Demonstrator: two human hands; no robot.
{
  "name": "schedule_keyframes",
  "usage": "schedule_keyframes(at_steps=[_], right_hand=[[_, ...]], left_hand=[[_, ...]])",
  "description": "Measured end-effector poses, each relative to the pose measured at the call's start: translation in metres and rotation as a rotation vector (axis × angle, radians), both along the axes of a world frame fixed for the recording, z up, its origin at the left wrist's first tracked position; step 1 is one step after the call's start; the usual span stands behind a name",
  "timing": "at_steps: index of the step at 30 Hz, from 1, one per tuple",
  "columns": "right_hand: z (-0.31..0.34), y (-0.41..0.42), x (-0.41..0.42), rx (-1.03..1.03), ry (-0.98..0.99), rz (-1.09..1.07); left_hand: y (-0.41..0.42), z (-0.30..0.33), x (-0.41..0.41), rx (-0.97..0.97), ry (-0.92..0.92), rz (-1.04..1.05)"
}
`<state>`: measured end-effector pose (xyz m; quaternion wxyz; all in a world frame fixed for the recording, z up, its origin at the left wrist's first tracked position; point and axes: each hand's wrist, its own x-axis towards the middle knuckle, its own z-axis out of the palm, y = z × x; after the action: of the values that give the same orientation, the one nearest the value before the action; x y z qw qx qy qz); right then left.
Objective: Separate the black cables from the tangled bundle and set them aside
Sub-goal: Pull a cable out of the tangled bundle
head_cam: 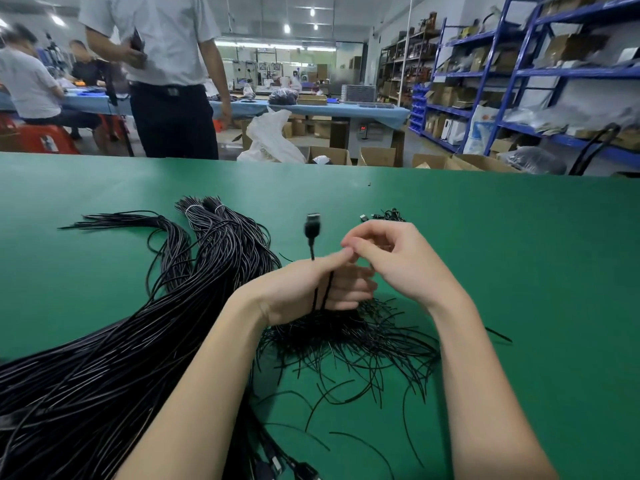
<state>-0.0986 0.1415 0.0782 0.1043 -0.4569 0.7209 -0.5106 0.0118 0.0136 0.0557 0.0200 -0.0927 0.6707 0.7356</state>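
Black cables (pixel 86 358), left hand (pixel 311 285)

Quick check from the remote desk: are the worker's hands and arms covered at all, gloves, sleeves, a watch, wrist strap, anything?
Nothing worn that shows. The left hand and right hand are bare, with no gloves, rings or finger cots visible. Both forearms are uncovered down to the bottom edge of the view: no sleeves, watch, bracelet or grounding strap at either wrist.

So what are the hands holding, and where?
The left hand grips a black cable on its cord below the plug. The right hand curls beside it; its hold is unclear.
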Motion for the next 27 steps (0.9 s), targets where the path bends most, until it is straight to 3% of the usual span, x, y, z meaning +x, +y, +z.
schedule_keyframes(at_steps=[5,8,14,18,23,27], right_hand=[[-0.006,-0.007,0.012,-0.006,-0.434,0.18],[-0.016,-0.01,0.016,0.11,-0.523,0.259],[-0.034,0.0,0.003,0.285,-0.446,0.24],[-0.033,0.01,-0.004,0.436,-0.281,0.164],[-0.021,0.015,-0.012,0.465,0.024,0.177],[-0.006,0.013,-0.011,0.399,0.111,0.057]], left_hand=[[-0.003,0.0,-0.006,0.163,0.225,0.229],[-0.006,-0.001,-0.01,0.266,0.311,0.283],[-0.01,0.004,0.0,0.397,0.366,0.162],[-0.008,0.009,0.01,0.257,0.277,0.029],[-0.005,0.009,0.015,0.024,0.09,-0.161],[0.0,0.011,0.012,-0.165,-0.062,-0.181]])
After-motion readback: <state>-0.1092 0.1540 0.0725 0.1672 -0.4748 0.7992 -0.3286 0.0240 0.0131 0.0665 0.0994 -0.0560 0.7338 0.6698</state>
